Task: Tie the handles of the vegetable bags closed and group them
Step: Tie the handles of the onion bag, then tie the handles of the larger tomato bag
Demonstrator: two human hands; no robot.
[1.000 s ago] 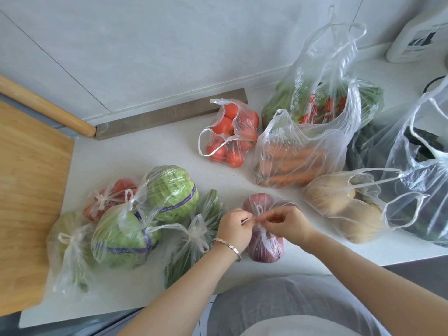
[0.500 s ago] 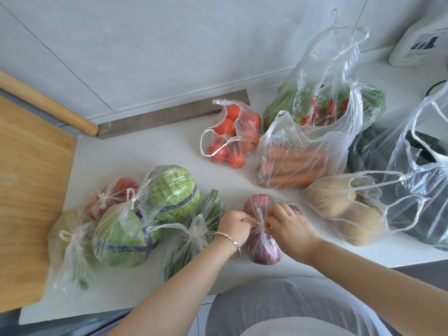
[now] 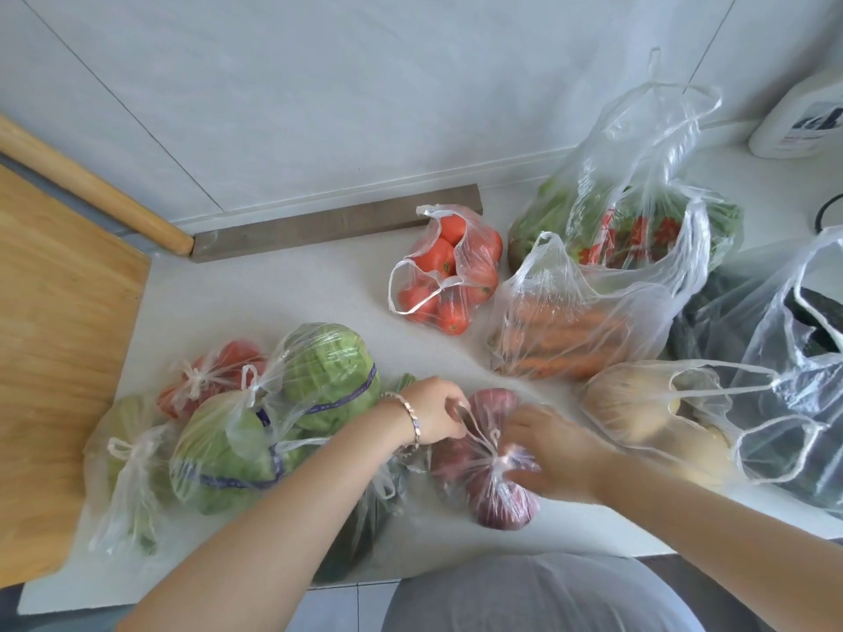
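Note:
A clear bag of red onions point(image 3: 499, 504) lies near the counter's front edge, its handles bunched into a knot on top. My left hand point(image 3: 435, 415) grips one handle loop and pulls it to the left. My right hand point(image 3: 552, 453) lies over the right side of the bag, thumb and fingers closed on the plastic by the knot. Tied bags sit grouped at the left: cabbages point(image 3: 278, 426), tomatoes point(image 3: 205, 380), a pale green vegetable point(image 3: 123, 453) and a dark green one point(image 3: 378, 513). Untied bags of tomatoes point(image 3: 449, 275), carrots point(image 3: 561, 335) and potatoes point(image 3: 647, 417) lie behind and to the right.
A wooden board point(image 3: 54, 358) and rolling pin point(image 3: 91, 189) fill the left side. A grey strip point(image 3: 337, 221) lies along the wall. More open bags, greens point(image 3: 638, 221) and dark vegetables point(image 3: 798, 403), crowd the right, below a white container point(image 3: 798, 125).
My hands have drawn apart over the onion bag: the left pulled its handle to the left, the right dropped onto the bag's right side. The knot has tightened.

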